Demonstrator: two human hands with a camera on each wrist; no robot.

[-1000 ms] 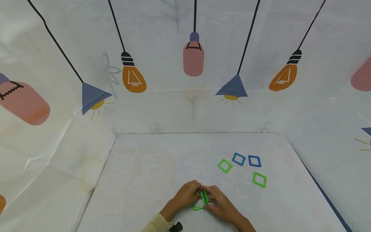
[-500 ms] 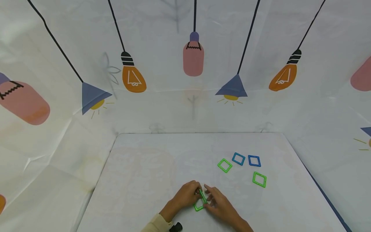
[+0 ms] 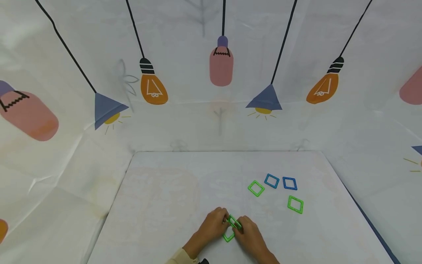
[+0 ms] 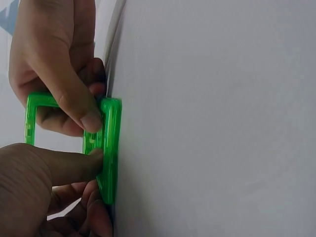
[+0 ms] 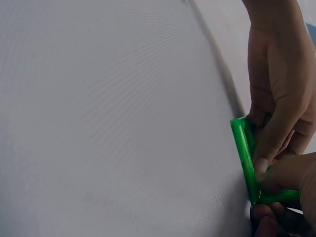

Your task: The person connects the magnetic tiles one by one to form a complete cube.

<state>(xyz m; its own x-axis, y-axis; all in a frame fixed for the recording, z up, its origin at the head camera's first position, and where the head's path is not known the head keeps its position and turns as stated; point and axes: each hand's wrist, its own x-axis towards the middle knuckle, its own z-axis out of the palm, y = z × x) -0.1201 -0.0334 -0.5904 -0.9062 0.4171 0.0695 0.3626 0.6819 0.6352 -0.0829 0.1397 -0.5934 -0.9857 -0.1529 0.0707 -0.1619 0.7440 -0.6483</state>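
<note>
A cream sleeve (image 3: 179,255) with a ribbed cuff covers the left forearm; a small black device (image 3: 203,261) sits beside it.

A white table (image 3: 158,205) carries four loose square frames at its right: a green one (image 3: 256,188), two blue ones (image 3: 271,181) (image 3: 289,183), and another green one (image 3: 295,204). A green frame (image 3: 228,236) lies at the near edge.

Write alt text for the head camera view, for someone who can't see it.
Two hands, the left hand and the right hand, meet at the near edge of a white table, holding green square frames between them. Four more frames lie to the right: two green and two blue. A backdrop printed with lamps surrounds the table.
</note>
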